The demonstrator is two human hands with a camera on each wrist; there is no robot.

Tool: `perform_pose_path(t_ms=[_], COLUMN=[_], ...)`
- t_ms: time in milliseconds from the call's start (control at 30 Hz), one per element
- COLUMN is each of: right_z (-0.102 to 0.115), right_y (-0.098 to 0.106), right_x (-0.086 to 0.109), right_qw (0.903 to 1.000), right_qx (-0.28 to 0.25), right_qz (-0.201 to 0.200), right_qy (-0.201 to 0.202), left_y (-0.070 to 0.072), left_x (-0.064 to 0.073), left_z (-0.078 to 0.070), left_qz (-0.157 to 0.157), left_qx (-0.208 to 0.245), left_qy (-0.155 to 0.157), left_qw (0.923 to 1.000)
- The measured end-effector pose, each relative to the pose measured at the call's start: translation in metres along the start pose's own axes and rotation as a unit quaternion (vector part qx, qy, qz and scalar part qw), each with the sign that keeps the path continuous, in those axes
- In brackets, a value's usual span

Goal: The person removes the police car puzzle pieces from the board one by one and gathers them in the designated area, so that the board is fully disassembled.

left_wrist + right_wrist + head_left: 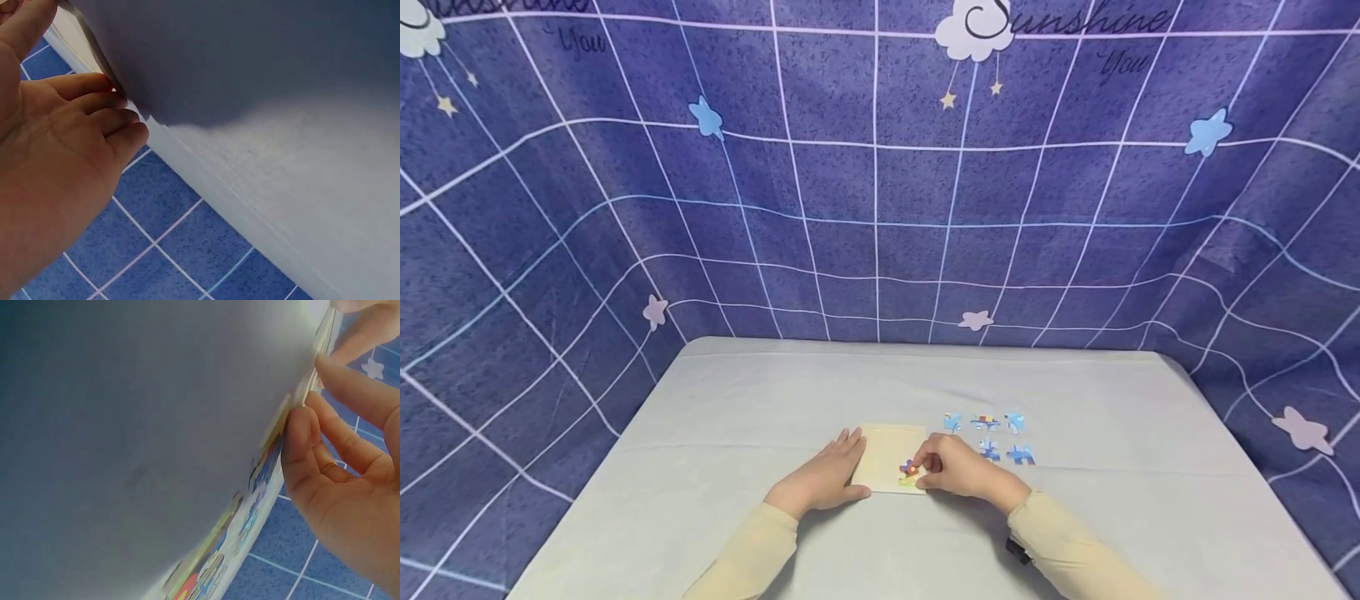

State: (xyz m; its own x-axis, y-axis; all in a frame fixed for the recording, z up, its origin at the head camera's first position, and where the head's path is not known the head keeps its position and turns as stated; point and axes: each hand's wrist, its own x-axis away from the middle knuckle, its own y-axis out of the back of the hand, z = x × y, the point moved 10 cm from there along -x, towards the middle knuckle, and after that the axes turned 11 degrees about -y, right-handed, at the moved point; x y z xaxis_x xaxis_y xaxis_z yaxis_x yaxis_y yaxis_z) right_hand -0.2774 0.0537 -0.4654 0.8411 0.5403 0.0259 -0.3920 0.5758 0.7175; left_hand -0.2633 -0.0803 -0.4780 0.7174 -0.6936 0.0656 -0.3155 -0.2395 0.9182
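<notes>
A pale wooden puzzle board (pixel 883 454) lies flat on the table. At its lower right corner sit colourful jigsaw pieces (pixel 907 477) in purple, red and yellow-green. My right hand (pixel 958 467) pinches a piece there with thumb and forefinger, its fingertips partly hiding the corner. My left hand (pixel 829 475) rests along the board's left edge, fingers extended and thumb near the lower left corner. In the left wrist view the left hand (pixel 69 125) touches the board edge. The right wrist view shows the right hand's (pixel 344 462) curled fingers at the board, seen edge-on.
Several loose blue jigsaw pieces (pixel 985 422) lie in two rows right of the board, beyond the right hand. The grey-white table (pixel 700 433) is bordered at the back and sides by a blue gridded curtain (pixel 850 183).
</notes>
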Motion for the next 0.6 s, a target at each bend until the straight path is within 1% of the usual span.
perform_pose_path(t_ms=[133,233,333,467,600], right_z=[-0.0009,-0.0011,-0.0015,-0.0016,0.0007], right_y=[0.0004,0.0020,0.0021,0.0011,0.0016], right_x=[-0.0005,-0.0008,-0.0009,-0.0011,-0.0018], right_qw=[0.9999,0.9998,0.9997,0.9995,0.9987], right_qx=[0.002,0.000,-0.006,-0.019,-0.047], right_qz=[-0.008,-0.018,-0.019,-0.016,-0.017], right_qy=[-0.008,-0.009,-0.013,-0.017,-0.013], left_y=[-0.0002,-0.0003,-0.0015,-0.0031,-0.0025], left_x=[-0.0007,-0.0006,0.0005,0.0013,0.0008], left_z=[0.0012,0.0016,0.0014,0.0007,0.0003], left_qz=[-0.004,-0.007,-0.005,-0.003,-0.005], left_qx=[-0.004,-0.004,-0.001,0.002,0.000], left_qy=[-0.001,0.003,0.009,0.011,0.009], left_qw=[1.0000,1.0000,0.9999,0.9999,0.9999])
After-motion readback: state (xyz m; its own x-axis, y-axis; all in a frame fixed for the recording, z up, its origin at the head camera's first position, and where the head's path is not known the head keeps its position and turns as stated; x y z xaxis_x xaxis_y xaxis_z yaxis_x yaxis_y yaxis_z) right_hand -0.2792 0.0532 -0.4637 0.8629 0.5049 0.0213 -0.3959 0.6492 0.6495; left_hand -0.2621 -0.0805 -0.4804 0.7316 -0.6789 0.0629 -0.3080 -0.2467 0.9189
